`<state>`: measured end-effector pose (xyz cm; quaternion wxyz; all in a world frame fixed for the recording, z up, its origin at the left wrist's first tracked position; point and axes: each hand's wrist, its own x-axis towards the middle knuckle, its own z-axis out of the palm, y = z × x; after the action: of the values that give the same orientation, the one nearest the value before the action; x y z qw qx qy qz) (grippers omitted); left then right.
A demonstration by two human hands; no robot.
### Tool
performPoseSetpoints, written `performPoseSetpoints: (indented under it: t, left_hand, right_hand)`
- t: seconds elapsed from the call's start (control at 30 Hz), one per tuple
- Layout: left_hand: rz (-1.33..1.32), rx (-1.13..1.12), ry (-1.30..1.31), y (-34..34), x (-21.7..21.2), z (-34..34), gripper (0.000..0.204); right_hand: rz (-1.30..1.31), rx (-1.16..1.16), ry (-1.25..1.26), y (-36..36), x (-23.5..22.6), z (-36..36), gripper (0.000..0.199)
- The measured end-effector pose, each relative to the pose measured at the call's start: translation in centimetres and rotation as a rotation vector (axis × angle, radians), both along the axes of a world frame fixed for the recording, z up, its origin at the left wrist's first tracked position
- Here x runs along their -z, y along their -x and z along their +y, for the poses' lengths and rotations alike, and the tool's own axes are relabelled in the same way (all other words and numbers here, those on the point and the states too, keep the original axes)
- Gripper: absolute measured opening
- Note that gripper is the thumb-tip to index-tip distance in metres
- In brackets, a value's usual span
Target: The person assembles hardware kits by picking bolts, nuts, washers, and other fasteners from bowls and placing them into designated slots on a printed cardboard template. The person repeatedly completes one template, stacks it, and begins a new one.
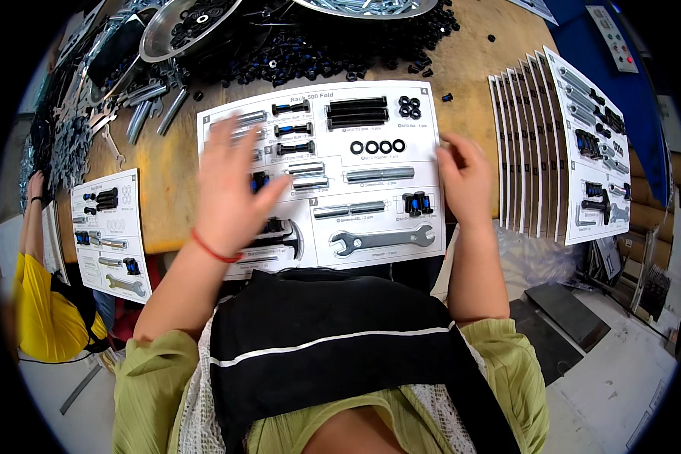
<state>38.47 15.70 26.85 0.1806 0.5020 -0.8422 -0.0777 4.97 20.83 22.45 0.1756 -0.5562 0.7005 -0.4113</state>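
Observation:
A white hardware card (pixel 325 204) lies before me at the table's near edge, with bolts, washers, nuts and metal sleeves set out in printed boxes. Along its lower part is a grey open-ended wrench (pixel 382 240). My left hand (pixel 238 178), with a red cord at the wrist, is spread over the card's left side, slightly blurred, and hides some of the parts there. At the card's right edge my right hand (pixel 467 175) has its fingers curled and its thumb against the border, gripping the edge.
Several similar cards (pixel 533 151) stand in a row at the right. Another card (pixel 110 234) is at the left, near a co-worker in a yellow shirt (pixel 49 310). Behind lie black bolts (pixel 303 64), a metal bowl (pixel 155 41) of black washers, and loose wrenches (pixel 72 144).

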Motion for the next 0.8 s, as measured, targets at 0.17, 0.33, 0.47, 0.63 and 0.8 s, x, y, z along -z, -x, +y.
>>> performPoseSetpoints:
  t: [0.17, 0.33, 0.47, 0.63, 0.8]
  left_hand:
    - [0.164, -0.348, -0.379, -8.9, 2.1, 3.0, 0.064]
    - [0.720, -0.336, -0.683, -8.1, 2.9, 5.1, 0.066]
    - [1.282, -0.547, -1.012, -8.5, 1.9, 2.1, 0.055]
    - [1.386, -0.642, -1.170, -8.2, 2.5, 0.3, 0.041]
    - [1.427, -0.652, -1.093, -8.6, 5.0, 0.2, 0.034]
  right_hand:
    - [0.242, 0.039, -0.083, 0.1, 0.0, 4.8, 0.032]
    - [0.068, -0.010, -0.163, -4.4, -1.0, 6.7, 0.044]
    - [-0.685, 0.172, -0.158, -4.6, -1.4, 5.1, 0.039]
    - [-0.827, 0.165, -0.112, -3.1, -0.8, 3.5, 0.040]
    - [-0.867, 0.186, -0.049, -4.6, -2.1, 3.2, 0.043]
